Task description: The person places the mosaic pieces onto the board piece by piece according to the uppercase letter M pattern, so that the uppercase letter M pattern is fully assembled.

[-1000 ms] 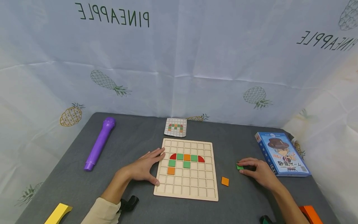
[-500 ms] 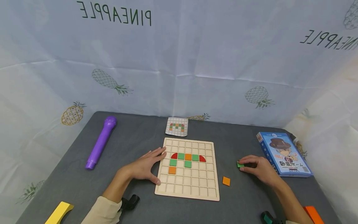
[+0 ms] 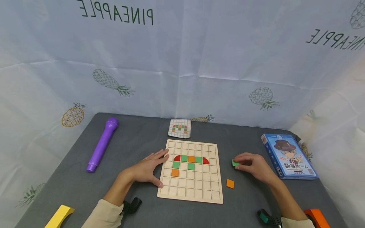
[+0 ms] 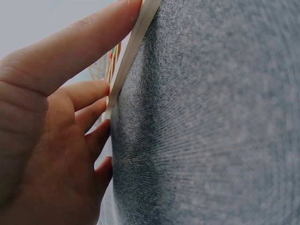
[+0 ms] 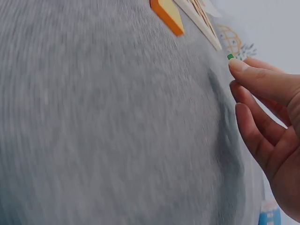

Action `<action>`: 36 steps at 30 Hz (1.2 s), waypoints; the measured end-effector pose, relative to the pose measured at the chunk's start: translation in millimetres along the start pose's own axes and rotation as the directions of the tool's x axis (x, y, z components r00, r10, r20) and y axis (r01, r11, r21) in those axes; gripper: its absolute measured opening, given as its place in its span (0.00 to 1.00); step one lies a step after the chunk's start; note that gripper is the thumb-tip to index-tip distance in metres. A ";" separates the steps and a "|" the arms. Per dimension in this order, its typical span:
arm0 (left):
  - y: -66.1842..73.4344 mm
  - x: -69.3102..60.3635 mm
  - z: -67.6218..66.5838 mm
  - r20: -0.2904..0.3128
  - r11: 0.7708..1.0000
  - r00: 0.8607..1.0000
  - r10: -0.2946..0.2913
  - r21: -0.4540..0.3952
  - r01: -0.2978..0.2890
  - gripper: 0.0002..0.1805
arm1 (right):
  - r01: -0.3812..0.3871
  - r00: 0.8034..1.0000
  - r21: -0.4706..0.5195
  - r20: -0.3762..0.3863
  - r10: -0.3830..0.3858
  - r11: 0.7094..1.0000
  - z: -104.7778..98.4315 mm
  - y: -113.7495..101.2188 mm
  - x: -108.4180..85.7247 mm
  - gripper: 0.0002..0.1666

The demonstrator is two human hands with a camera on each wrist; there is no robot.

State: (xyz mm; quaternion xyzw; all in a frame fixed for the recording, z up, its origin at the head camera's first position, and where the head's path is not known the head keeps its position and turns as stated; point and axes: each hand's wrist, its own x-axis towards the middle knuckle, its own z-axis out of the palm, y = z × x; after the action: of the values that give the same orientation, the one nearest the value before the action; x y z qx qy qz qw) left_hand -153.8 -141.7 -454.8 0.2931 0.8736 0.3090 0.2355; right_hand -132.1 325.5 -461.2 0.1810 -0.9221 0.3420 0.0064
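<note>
In the head view a wooden grid board (image 3: 190, 190) lies on the dark table, with red, green and orange tiles set in its cells. My left hand (image 3: 146, 167) rests along the board's left edge, fingers spread; the left wrist view has the thumb (image 4: 93, 40) and fingertips touching that edge. Right of the board, my right hand (image 3: 255, 166) pinches a green tile (image 3: 235, 163) between thumb and fingers. In the right wrist view only a sliver of the green tile (image 5: 230, 56) shows past the thumb. A loose orange tile (image 3: 230, 183) lies between board and right hand.
Behind the board is a small pattern card (image 3: 179, 128). A purple microphone-shaped stick (image 3: 102, 144) lies at left and a blue box (image 3: 289, 156) at right. Yellow (image 3: 59, 217) and orange (image 3: 317, 218) blocks sit near the front corners. A pineapple-print curtain (image 3: 182, 63) hangs behind.
My right hand has moved left toward the board, carrying the green tile from its spot near the blue box. The left hand stays on the board's edge.
</note>
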 end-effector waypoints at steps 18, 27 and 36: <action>-2.3 0.1 -0.8 0.003 1.000 1.000 0.001 -0.008 -0.001 0.64 | -0.006 0.997 0.171 0.082 -0.008 0.985 38.6 -37.7 24.1 0.11; -0.3 0.9 -1.1 0.003 1.000 1.000 0.004 -0.011 -0.004 0.63 | 0.002 0.993 0.236 0.116 -0.030 0.972 52.2 -54.7 33.5 0.11; -0.4 0.8 -1.5 0.004 1.000 1.000 0.008 -0.021 -0.008 0.63 | 0.017 0.993 0.224 0.109 -0.043 0.974 62.2 -60.5 35.1 0.10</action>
State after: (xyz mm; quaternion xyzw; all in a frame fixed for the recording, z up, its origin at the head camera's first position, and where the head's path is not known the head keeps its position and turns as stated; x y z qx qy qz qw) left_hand -155.4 -142.0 -454.2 0.2950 0.8686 0.3184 0.2391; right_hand -137.5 232.2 -466.1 0.2136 -0.8740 0.4322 -0.0612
